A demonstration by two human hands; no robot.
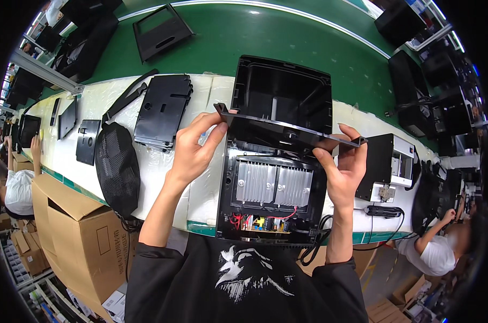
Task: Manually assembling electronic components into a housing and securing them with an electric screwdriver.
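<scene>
A long black plastic panel is held up between my hands, above the work surface. My left hand pinches its left end, the thumb and fingers closed on the edge. At the other end, my right hand grips the panel with thumb below and fingers behind. Directly under it lies an open black device housing, with silver finned heat sinks and a circuit board with coloured wires showing. Beyond the panel stands a deep black plastic case, its open side toward me; the panel hides its lower part.
Black flat panels and a black mesh bag lie to the left. On the right is a black-and-white boxy unit with cables. A black frame rests on the green surface. Cardboard boxes stand lower left; other people work at both sides.
</scene>
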